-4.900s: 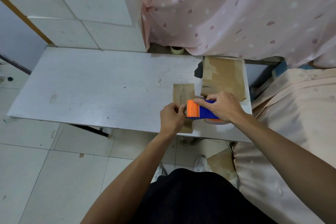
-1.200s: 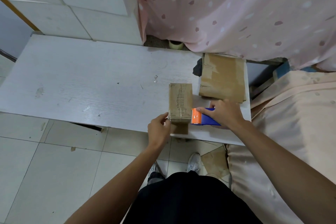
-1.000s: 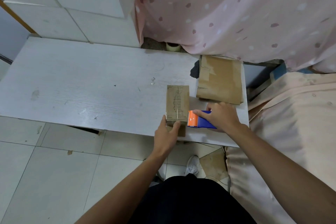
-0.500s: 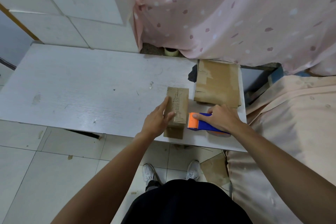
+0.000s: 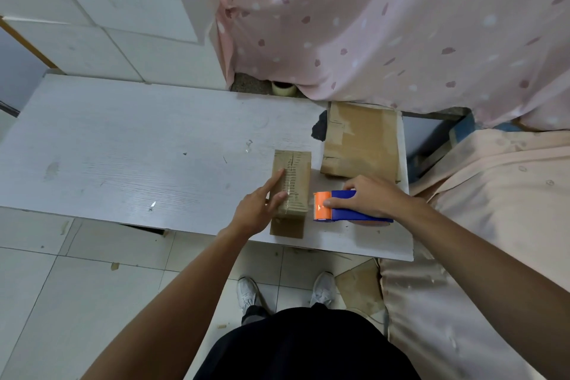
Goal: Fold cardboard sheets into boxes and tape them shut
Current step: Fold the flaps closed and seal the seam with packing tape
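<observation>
The small cardboard box (image 5: pixel 297 174) is sitting near the front edge of the white bench (image 5: pixel 138 148), with a taped seam running down the middle of its top. The left hand (image 5: pixel 254 210) is resting against the box's left side with its fingers straight. Its forefinger is reaching along the top edge and its thumb is pressing near the front corner, so most of that wall is hidden.

Just right of the box, the right hand (image 5: pixel 373 197) is gripping the tape dispenser (image 5: pixel 322 213). The fingers are curling over the blue body and the thumb is lying on the orange head. That head is pointing at the box and standing just apart from it (a sliver of bench is showing between them). The hand is covering much of the dispenser.

Beyond the box and to its right, a stack of flattened cardboard (image 5: pixel 361 139) is lying on the bench, patched with tape. A dark object (image 5: pixel 319 129), too unclear to name, is touching the stack's left edge. Farther beyond the box, off the bench's back edge, a tape roll (image 5: pixel 283 90) is standing under the hem of a pink spotted curtain (image 5: pixel 385 25). Well right of the box, peach cloth (image 5: pixel 493 194) is draping over something bulky. On the near side of the box, below the bench edge, two grey shoes (image 5: pixel 246 290) are standing on the tiled floor (image 5: pixel 77 302), with a cardboard scrap (image 5: pixel 357 287) just beside the right one.
</observation>
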